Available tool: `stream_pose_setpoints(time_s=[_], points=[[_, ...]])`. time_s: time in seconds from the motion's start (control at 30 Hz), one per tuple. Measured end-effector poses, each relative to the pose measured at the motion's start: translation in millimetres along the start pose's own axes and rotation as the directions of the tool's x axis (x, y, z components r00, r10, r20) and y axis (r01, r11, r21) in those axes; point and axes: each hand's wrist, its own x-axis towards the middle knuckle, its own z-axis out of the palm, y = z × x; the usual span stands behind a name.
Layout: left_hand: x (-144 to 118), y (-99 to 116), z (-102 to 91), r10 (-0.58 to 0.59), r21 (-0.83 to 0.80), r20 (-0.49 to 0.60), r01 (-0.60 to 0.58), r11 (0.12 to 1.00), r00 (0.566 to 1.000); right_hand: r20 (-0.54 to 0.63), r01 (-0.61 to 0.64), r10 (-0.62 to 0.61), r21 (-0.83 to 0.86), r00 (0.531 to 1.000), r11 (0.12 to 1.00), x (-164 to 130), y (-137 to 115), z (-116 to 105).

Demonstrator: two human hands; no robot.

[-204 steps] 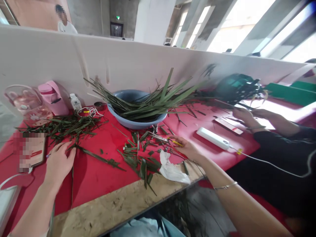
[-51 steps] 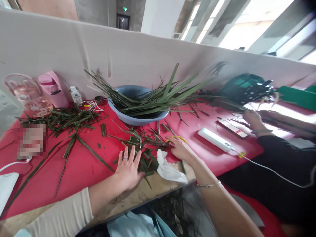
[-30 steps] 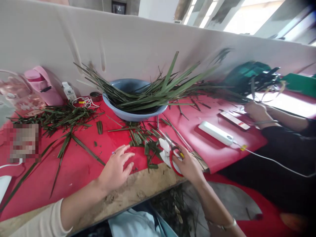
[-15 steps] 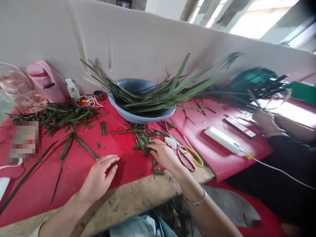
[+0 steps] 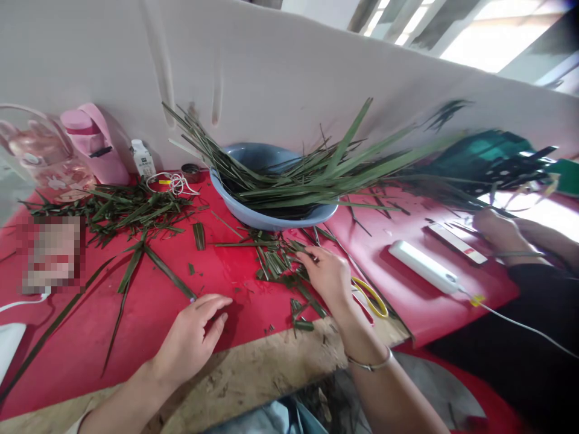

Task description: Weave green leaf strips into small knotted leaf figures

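My right hand [image 5: 328,276] rests flat, fingers spread, on a heap of short cut green leaf pieces [image 5: 275,260] on the red table cover [image 5: 154,313]. It covers most of the scissors [image 5: 373,296]; only a yellow handle loop shows beside my wrist. My left hand [image 5: 192,334] lies open, palm down, on the red cover near the front edge and holds nothing. A blue basin [image 5: 271,208] full of long green leaves stands just behind the cut pieces.
A pile of leaf strips [image 5: 120,211], a pink bottle [image 5: 93,144], a small white bottle [image 5: 143,160] and a coiled cable [image 5: 174,181] sit at the back left. A white power bank [image 5: 423,274] lies right. Another person's hand [image 5: 497,232] works far right. Bare wood edge [image 5: 253,380] runs in front.
My right hand let go of the scissors, which now lie on the table, and moved left onto the cut leaf pieces. My left hand slid back toward the front edge.
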Motion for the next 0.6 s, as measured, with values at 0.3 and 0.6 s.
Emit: stream_pose_setpoints(time_s=[0.3, 0.6], points=[[0.0, 0.5, 1.6, -0.018, -0.053, -0.042, 0.016, 0.998, 0.999, 0.338, -0.028, 0.016, 0.029, 0.941, 0.999, 20.5, -24.4, -7.7], [-0.2, -2.7, 2.0, -0.085, -0.100, -0.037, 0.080, 0.992, 0.996, 0.241, 0.014, -0.029, 0.062, 0.970, 0.998, 38.5, -47.5, 32.0]])
